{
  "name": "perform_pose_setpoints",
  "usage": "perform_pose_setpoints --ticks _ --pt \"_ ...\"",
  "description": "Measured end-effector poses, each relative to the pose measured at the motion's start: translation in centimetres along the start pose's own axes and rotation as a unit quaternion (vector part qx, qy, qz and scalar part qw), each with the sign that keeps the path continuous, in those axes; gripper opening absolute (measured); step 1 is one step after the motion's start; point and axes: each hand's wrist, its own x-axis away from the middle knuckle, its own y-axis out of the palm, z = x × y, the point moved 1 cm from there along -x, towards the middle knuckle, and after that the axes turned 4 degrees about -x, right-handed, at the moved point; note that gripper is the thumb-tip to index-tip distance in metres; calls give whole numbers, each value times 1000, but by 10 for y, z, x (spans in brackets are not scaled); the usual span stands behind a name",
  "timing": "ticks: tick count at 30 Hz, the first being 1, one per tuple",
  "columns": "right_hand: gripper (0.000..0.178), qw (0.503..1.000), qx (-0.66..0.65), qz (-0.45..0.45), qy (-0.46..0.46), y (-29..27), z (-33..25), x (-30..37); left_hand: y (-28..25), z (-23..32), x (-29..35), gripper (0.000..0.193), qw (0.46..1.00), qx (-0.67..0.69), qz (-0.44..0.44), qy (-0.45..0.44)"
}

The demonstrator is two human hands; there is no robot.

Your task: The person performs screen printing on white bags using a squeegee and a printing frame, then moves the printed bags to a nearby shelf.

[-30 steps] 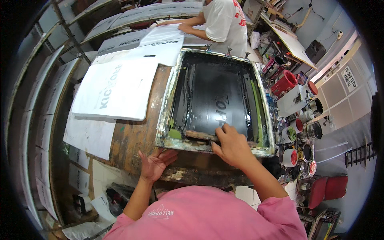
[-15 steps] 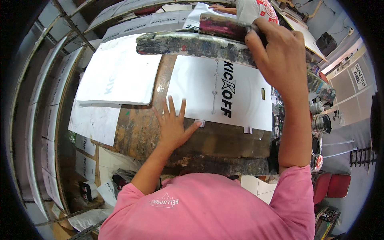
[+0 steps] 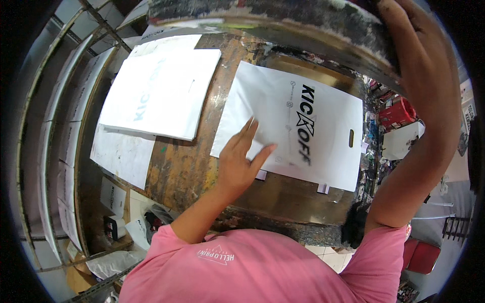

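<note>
A white plastic bag (image 3: 331, 121) with black lettering and a die-cut handle hole lies flat on the worktable. My left hand (image 3: 241, 160) is over its near left part, fingers stretched out and thumb apart; whether they press on the bag I cannot tell. At the upper right, my right hand (image 3: 422, 55) is wrapped round the edge of an ink-stained screen printing frame (image 3: 283, 22). This frame is raised above the far side of the bag, large and partly out of view. Small pale tabs (image 3: 323, 189) show at the bag's near edge.
A stack of white bags (image 3: 177, 83) lies left on the paint-stained wooden table (image 3: 177, 174). Metal shelving (image 3: 76, 151) with printed sheets stands farther left. A red container (image 3: 396, 113) sits at the table's right, and a red chair (image 3: 422, 255) is below it.
The screen frame has risen with my right hand, up and to the right, uncovering the bag's far part. My left hand has moved right, from the table beside the bag to over it.
</note>
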Motion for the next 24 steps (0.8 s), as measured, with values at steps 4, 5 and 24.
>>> perform_pose_setpoints --ticks 4,5,24 --pt "46 1000 2 5 -25 4 7 0 -12 9 -16 44 986 98 96 -93" --pt "47 999 5 14 -36 7 8 4 -14 -1 -7 41 981 105 114 -118" --pt "40 993 81 64 -54 4 -34 31 -325 -339 -77 65 937 -134 113 -302"
